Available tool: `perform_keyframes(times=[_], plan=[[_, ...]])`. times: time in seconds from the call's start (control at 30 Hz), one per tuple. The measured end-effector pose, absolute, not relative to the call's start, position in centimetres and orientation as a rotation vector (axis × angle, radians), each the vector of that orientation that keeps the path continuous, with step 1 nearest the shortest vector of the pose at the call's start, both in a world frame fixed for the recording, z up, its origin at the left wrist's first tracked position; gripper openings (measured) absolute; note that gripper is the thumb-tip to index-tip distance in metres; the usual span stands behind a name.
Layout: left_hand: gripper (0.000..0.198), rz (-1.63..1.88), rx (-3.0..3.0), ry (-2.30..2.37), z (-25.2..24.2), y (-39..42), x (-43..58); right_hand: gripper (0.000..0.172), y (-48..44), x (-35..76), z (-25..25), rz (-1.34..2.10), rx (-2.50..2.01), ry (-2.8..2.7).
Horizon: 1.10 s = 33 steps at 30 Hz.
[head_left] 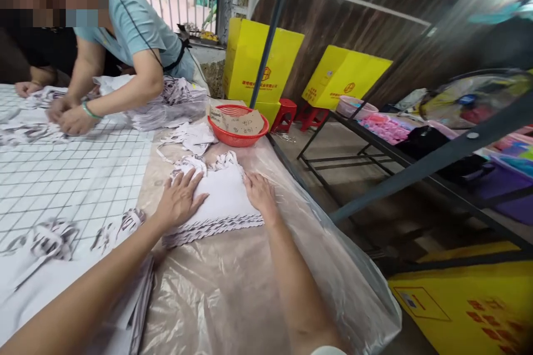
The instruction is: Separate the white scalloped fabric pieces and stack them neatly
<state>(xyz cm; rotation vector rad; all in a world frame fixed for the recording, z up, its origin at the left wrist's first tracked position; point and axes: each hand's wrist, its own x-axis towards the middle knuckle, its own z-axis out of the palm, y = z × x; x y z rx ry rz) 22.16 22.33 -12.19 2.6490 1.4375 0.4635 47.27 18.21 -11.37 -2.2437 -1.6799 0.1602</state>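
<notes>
A neat stack of white fabric pieces [219, 194] with wavy near edges lies in front of me. Bunched straps [227, 161] stick out at its far end. My left hand [180, 197] rests on the left part of the stack, fingers spread and pressed flat. Along the right side lies my right hand [260, 193], its fingers stretched out and touching the edge. Neither hand grips anything. Just beyond the stack is a loose white strapped piece [194, 136].
Past the stack stands a red basket [237, 137] holding cardboard. More strapped white fabric [75, 288] is piled at the near left. Across the table, a co-worker's hands [77, 117] handle similar pieces. A metal post [437, 158] and rack [375, 144] stand on the right.
</notes>
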Motion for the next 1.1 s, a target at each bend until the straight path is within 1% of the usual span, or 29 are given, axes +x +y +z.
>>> perform_keyframes(times=[0.1, 0.17, 0.27, 0.33, 0.37, 0.4, 0.47, 0.5, 0.53, 0.57, 0.63, 0.67, 0.73, 0.83, 0.93, 1.0, 1.1], plan=[[0.071, 0.366, 2.567, 1.409, -10.8, 22.0, 22.6, 0.047, 18.5, 47.3, -10.7, 0.236, -2.257, -1.695], [0.068, 0.361, 2.529, 1.362, -9.6, 22.2, 22.0, 0.047, 18.6, 46.9, -9.8, 0.239, -2.252, -1.702], [0.052, 0.560, 2.505, 1.322, -7.9, 21.9, 16.7, 0.049, 16.9, 44.9, -8.5, -0.012, -2.131, -1.578], [0.039, 0.768, 2.467, 1.434, -7.4, 19.7, 10.2, 0.047, 13.7, 41.9, -8.3, -0.013, -1.966, -1.514], [0.035, 0.839, 2.413, 1.576, -7.4, 18.0, 6.3, 0.044, 11.6, 39.7, -8.5, 0.104, -1.896, -1.515], [0.033, 0.883, 2.308, 1.798, -7.7, 15.8, 2.4, 0.042, 9.4, 37.2, -8.9, 0.329, -1.836, -1.563], [0.032, 0.839, 2.026, 2.209, -9.0, 11.1, -4.7, 0.038, 5.1, 31.6, -10.3, 0.790, -1.698, -1.655], [0.035, 0.789, 1.867, 2.358, -9.8, 8.8, -7.5, 0.035, 3.3, 28.8, -11.1, 0.970, -1.635, -1.684], [0.040, 0.722, 1.745, 2.428, -10.7, 6.7, -9.7, 0.033, 2.0, 26.3, -12.0, 1.047, -1.613, -1.688], [0.045, 0.679, 1.658, 2.450, -11.5, 5.0, -11.2, 0.031, 1.1, 24.3, -12.7, 1.044, -1.633, -1.682], [0.051, 0.673, 1.534, 2.430, -12.8, 2.7, -12.4, 0.029, 0.4, 21.6, -13.8, 0.939, -1.696, -1.667], [0.050, 0.710, 1.505, 2.413, -13.1, 2.2, -12.3, 0.028, 0.3, 21.0, -14.1, 0.878, -1.717, -1.663], [0.042, 0.820, 1.501, 2.389, -13.4, 1.8, -11.6, 0.026, 0.6, 20.7, -14.2, 0.828, -1.695, -1.672], [0.026, 0.970, 1.572, 2.391, -12.9, 2.0, -10.4, 0.030, 0.8, 21.2, -13.6, 0.856, -1.589, -1.660], [0.020, 1.073, 1.573, 2.382, -11.9, 1.6, -9.9, 0.031, 0.4, 21.7, -13.1, 0.948, -1.522, -1.551], [0.023, 1.081, 1.498, 2.319, -11.2, 0.8, -9.9, 0.034, -0.3, 22.2, -13.2, 1.069, -1.497, -1.443], [0.037, 1.048, 1.188, 2.088, -10.8, -0.9, -9.7, 0.041, -1.8, 23.5, -13.5, 1.247, -1.490, -1.253]])
